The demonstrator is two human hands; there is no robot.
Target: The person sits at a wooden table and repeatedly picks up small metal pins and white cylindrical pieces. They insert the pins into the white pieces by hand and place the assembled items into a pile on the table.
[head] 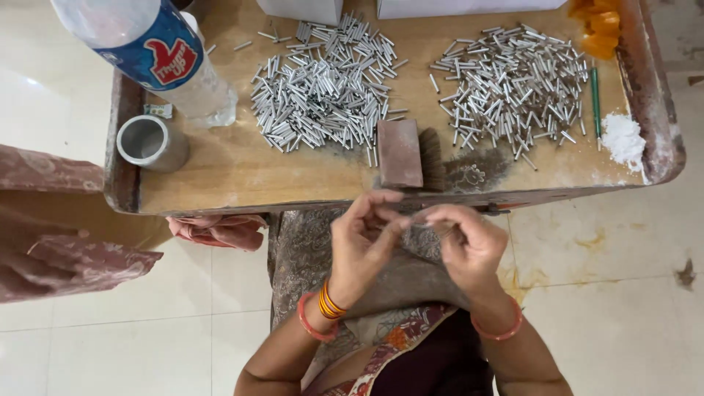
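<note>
Presently, both hands meet just off the near edge of the bench [235, 176], above the person's lap. The left hand [359, 246] is curled, its fingertips pinched toward the right hand [469, 246], which is likewise closed; a thin small piece [425, 218], blurred and too slight to identify, is gripped between the fingertips of both.

On the bench, two heaps of short silver metal tubes lie well apart: the left heap [326, 84] far of the left hand, the right heap [513, 84] far of the right. A reddish-brown block [400, 152] sits between the heaps at the near edge, touching a dark brush [433, 158]. A metal cup [150, 143] stands at the left, beside a plastic bottle [158, 55] lying tilted. A green stick [595, 99] and white powder [622, 138] occupy the right end.
</note>
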